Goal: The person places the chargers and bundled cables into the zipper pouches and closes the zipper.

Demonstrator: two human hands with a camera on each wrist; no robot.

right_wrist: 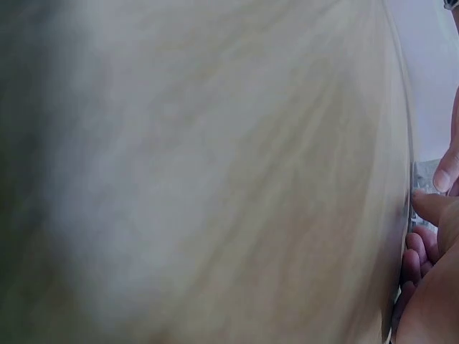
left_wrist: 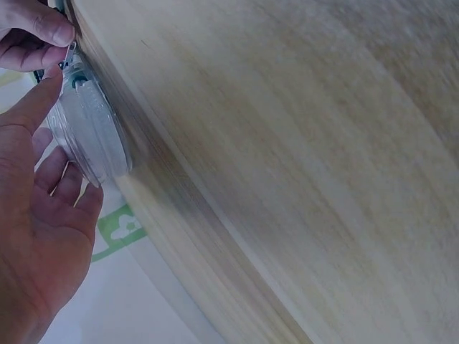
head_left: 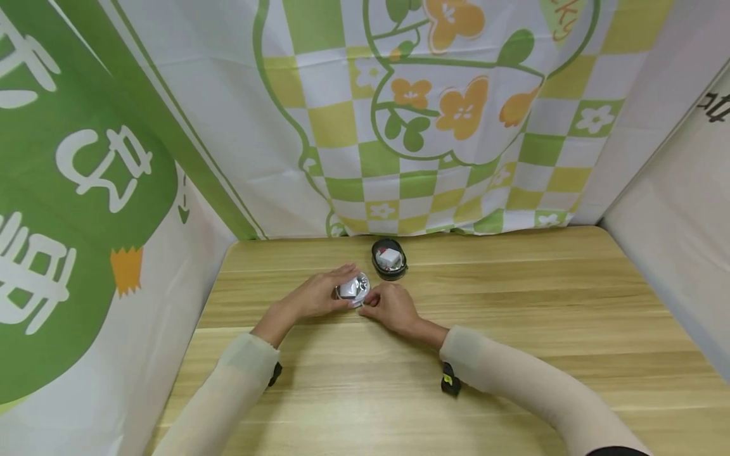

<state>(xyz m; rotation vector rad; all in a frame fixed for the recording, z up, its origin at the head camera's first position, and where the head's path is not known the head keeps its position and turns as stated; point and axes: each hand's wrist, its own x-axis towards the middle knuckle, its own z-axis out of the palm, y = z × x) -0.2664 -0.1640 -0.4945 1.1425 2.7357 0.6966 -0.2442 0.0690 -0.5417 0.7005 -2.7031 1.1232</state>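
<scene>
A small round see-through zip case (head_left: pixel 362 288) with a white block inside sits on the tabletop between both hands. My left hand (head_left: pixel 312 294) grips it from the left, thumb at the near side and fingers round the far side. In the left wrist view the clear case (left_wrist: pixel 97 136) stands close over the wood, with its zipper pull (left_wrist: pixel 70 53) at one end. My right hand (head_left: pixel 395 309) pinches that pull between thumb and forefinger, its other fingers curled. In the right wrist view, my right hand (right_wrist: pixel 434 265) covers most of the case.
Just behind the hands stands a black-rimmed oval case (head_left: pixel 393 276), holding a white block (head_left: pixel 390 258) and a pale cable. The wooden table (head_left: pixel 513 297) meets a printed curtain (head_left: pixel 399 183) at its back edge. Fabric walls flank both sides.
</scene>
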